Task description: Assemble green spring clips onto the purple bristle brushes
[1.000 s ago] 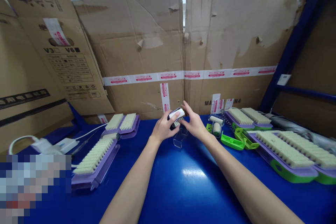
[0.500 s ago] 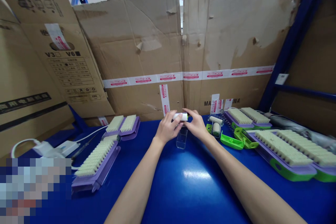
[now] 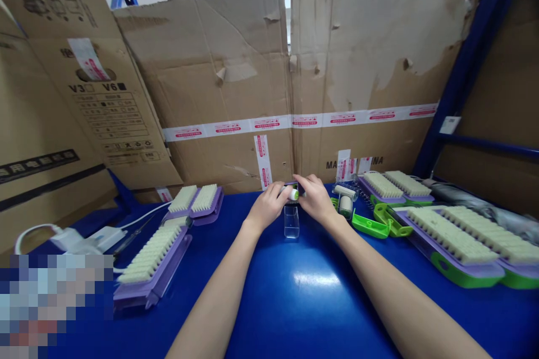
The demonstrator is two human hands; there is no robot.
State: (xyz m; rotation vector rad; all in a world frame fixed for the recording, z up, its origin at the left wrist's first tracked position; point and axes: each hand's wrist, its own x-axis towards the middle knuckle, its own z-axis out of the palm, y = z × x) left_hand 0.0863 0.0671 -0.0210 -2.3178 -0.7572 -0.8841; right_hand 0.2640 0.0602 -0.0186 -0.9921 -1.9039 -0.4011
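Note:
My left hand pinches a small white roller with a green end that points toward me. Opposite it, my right hand is curled, its thumb and forefinger close around a small dark part at the roller's far side. That part is mostly hidden, so its kind does not show. Just below the hands, a clear plastic case stands on the blue table, its far end partly covered by them.
Purple brushes with cream bristles lie at the left beside a white plug and cable. More brushes lie at the right. Nearer are a cream roller and green plastic parts. Cardboard walls the back.
The white roller has turned from lying sideways to pointing its green end toward me. My right fingers have moved slightly off its end; the clear case shows more fully.

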